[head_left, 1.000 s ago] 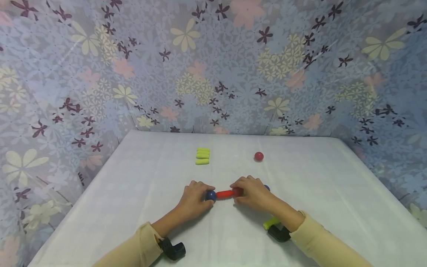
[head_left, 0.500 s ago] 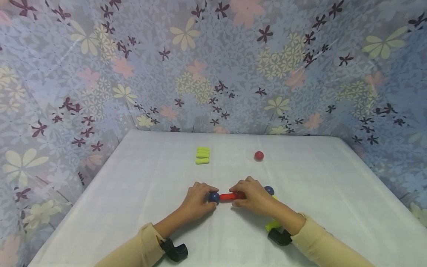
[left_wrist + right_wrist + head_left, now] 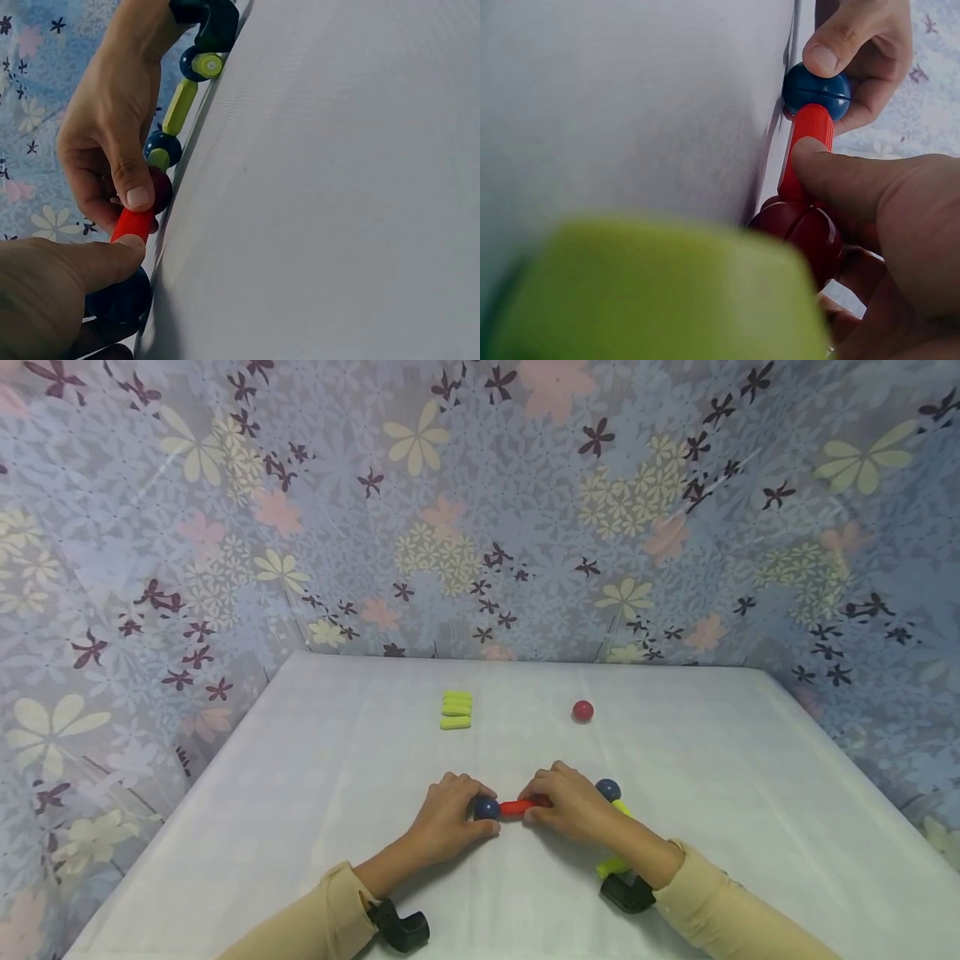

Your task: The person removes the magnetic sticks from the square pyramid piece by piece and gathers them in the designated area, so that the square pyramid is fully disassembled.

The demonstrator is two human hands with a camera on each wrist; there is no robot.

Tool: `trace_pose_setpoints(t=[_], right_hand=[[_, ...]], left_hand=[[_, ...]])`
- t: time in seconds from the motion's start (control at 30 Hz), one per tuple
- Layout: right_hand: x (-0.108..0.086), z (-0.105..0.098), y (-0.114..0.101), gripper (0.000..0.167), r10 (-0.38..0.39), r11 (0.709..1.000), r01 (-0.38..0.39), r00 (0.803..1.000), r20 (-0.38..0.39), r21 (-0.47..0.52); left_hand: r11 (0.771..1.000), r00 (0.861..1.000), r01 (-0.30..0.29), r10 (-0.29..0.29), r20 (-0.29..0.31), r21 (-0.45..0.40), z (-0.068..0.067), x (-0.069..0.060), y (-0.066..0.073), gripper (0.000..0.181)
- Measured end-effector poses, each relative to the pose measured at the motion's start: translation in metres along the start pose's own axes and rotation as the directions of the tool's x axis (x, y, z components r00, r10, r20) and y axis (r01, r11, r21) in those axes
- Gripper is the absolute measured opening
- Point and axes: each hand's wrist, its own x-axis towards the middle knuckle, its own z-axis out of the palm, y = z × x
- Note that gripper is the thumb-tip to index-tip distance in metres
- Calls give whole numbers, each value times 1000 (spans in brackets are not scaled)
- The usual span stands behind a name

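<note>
Just below the middle of the head view, the left hand (image 3: 450, 818) has its grip closed round a dark blue ball (image 3: 487, 808), thumb on the near side and fingers on the far side. To its right, the right hand (image 3: 566, 810) pinches a red rod (image 3: 514, 808), which lies between the two hands with its left end against that ball. In the right wrist view the rod's other end meets a dark red ball (image 3: 802, 232), partly behind the right fingers.

In the left wrist view a line of parts runs toward the upper middle: a second blue ball (image 3: 163, 148), a yellow-green rod (image 3: 180, 109) and a third blue ball (image 3: 191, 66).

Farther back on the white tabletop (image 3: 337, 735), several yellow-green sticks (image 3: 456, 710) lie above centre and a lone red ball (image 3: 582, 711) sits right of them. Flowered fabric (image 3: 480, 485) fills the upper frame.
</note>
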Motion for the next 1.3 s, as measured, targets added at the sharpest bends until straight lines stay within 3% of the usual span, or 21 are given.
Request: trace_pose_setpoints(t=[0.17, 0.57, 0.8, 0.9, 1.03, 1.17, 1.3], right_hand=[[-1, 0, 0, 17, 5, 1000, -5, 1000, 13, 26], [-4, -2, -5, 18, -18, 999, 16, 999, 41, 40], [-7, -7, 3, 17, 95, 995, -96, 995, 14, 13], [-7, -8, 6, 18, 89, 995, -90, 996, 25, 31], [-6, -7, 7, 18, 54, 997, -56, 998, 31, 51], [-6, -4, 5, 18, 31, 998, -32, 999, 21, 55], [-5, -1, 1, 18, 15, 998, -16, 1000, 21, 52]], left_hand=[[1000, 1000, -11, 11, 13, -9, -1, 0, 0, 34], [985, 993, -43, 60, 103, -167, -14, -7, -8, 35], [970, 992, 97, -75, 104, -223, -25, 0, -20, 36], [967, 991, 126, -110, 82, -220, -26, 16, -22, 41], [974, 989, 148, -146, 23, -172, -18, 52, -24, 43], [990, 989, 135, -137, -59, -30, -10, 91, -29, 39], [980, 984, 164, -155, -82, 109, -5, 121, -33, 40]])
